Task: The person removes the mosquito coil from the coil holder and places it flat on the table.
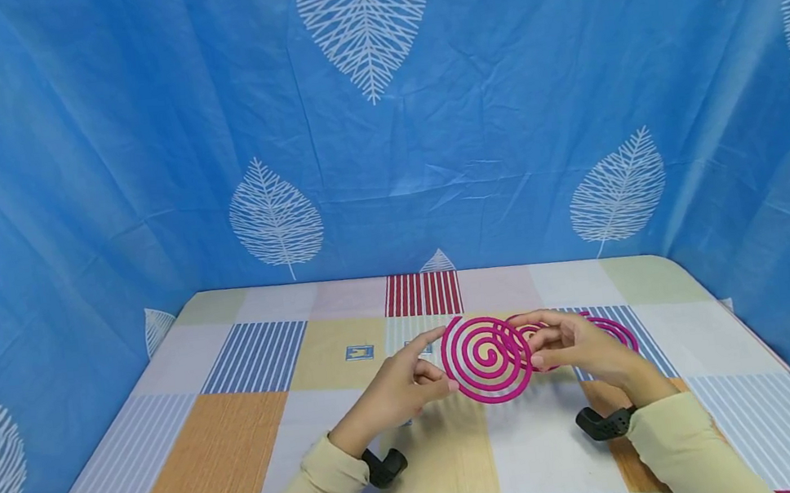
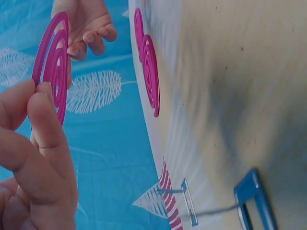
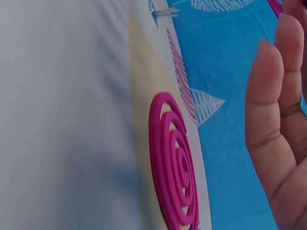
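Observation:
A magenta mosquito coil (image 1: pixel 454 362) is held up above the table between both hands, its flat spiral facing the head camera. At its left edge, the thumb and a finger of my left hand (image 1: pixel 400 383) pinch the rim, which also shows in the left wrist view. My right hand (image 1: pixel 585 344) grips the opposite edge, thumb below and index finger above. In the right wrist view, only a bit of magenta shows by the fingertips (image 3: pixel 265 62). Beyond the right hand, a second coil (image 2: pixel 151 72) and a third coil (image 1: pixel 623 330) lie on the table.
Small metal pieces with a cut-out frame sit on the patchwork tablecloth (image 1: pixel 205 446), one piece (image 1: pixel 359 353) left of the coil and another (image 2: pixel 189 203) farther back. A blue curtain (image 1: pixel 384 157) with white leaves encloses the table's back and sides.

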A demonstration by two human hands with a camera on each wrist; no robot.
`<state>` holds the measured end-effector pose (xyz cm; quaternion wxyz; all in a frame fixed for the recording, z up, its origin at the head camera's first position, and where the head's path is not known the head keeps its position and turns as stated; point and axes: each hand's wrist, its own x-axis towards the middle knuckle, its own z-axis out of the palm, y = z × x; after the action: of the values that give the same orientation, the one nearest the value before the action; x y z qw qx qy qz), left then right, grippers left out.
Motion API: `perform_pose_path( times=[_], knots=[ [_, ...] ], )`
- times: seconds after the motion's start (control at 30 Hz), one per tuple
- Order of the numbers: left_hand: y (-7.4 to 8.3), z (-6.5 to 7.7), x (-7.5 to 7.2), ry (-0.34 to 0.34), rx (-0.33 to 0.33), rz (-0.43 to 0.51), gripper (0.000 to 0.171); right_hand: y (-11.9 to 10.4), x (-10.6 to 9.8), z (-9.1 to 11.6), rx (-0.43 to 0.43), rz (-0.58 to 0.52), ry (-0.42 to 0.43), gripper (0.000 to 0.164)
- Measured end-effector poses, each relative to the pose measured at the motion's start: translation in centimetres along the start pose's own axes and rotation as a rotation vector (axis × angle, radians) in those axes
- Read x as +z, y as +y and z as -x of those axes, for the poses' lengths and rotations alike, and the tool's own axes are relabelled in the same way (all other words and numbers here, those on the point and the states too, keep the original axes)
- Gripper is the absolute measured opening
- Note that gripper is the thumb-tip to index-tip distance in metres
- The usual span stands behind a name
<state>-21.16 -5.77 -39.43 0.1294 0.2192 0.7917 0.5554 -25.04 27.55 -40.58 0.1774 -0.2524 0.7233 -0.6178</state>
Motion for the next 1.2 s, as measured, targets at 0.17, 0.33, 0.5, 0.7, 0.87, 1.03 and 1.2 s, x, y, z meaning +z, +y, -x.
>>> perform_pose_path(
  times=[0.17,0.33,0.5,0.7,0.87,1.03,1.2],
  knots=[
    [-0.1,-0.2,0.7,-0.013,-0.007,0.008,0.075,0.3,-0.6,0.6,-0.023,-0.018,-0.058,0.052],
    [-0.1,-0.4,1.6,-0.025,-0.019,0.017,0.076,0.7,-1.1,1.2,-0.001,-0.016,-0.098,0.055],
    [-0.2,-0.7,2.5,-0.034,-0.046,0.007,0.076,0.9,-1.6,1.8,0.024,-0.009,-0.104,0.053],
    [-0.2,-1.1,3.6,-0.048,-0.080,0.005,0.077,1.1,-2.2,2.6,0.045,-0.049,-0.129,0.050],
    [-0.2,-1.3,4.2,-0.071,-0.102,0.030,0.077,1.3,-2.7,3.0,0.059,-0.055,-0.146,0.048],
    [-0.2,-1.4,4.7,-0.100,-0.115,0.040,0.076,1.7,-3.3,3.3,0.060,-0.081,-0.183,0.053],
    [-0.3,-1.6,5.1,-0.126,-0.133,0.047,0.075,2.0,-3.7,3.7,0.067,-0.064,-0.194,0.053]
  ],
)
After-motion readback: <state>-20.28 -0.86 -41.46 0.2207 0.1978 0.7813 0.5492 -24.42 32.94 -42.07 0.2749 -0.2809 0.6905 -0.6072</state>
